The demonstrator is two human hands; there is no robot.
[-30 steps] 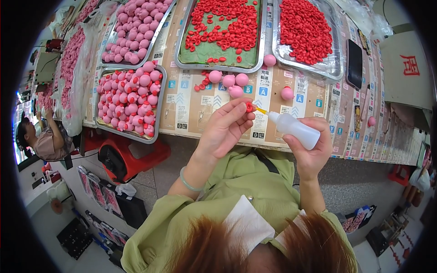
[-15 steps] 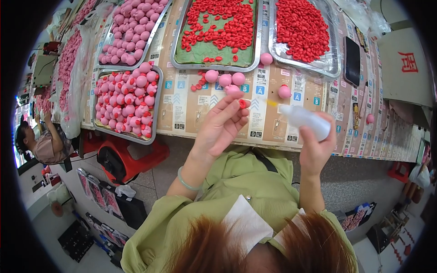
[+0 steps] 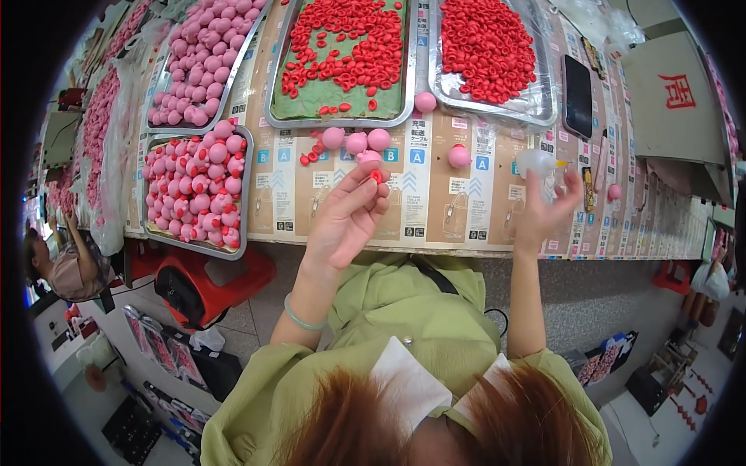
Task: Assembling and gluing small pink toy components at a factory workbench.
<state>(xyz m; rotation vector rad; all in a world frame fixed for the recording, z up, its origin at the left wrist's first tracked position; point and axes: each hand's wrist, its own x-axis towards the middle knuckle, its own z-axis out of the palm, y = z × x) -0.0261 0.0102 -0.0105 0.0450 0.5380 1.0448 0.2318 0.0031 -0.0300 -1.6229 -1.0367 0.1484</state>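
My left hand [image 3: 350,211] is closed, pinching a small red hollow plastic piece [image 3: 377,177] between thumb and fingertips, just in front of a few pink balls [image 3: 356,143]. My right hand [image 3: 546,203] is open, its fingers spread and holding nothing. Just beyond it a white squeeze bottle [image 3: 536,161] with a yellow nozzle tip lies on the table, the tip pointing right; the fingers partly cover it. Between the hands stands a single pink ball [image 3: 459,156] with a red piece on top. Several loose red pieces [image 3: 313,149] lie left of the ball group.
Behind are a green-lined metal tray [image 3: 334,116] of red pieces, another red-filled tray [image 3: 497,115], and a tray of pink balls [image 3: 221,93]. A tray [image 3: 245,186] of joined pieces stands left. A phone [image 3: 577,97] and cardboard box [image 3: 676,93] sit right.
My right hand has moved right, laid the squeeze bottle down and opened. My left hand still pinches the red piece. The whole view has shifted slightly.
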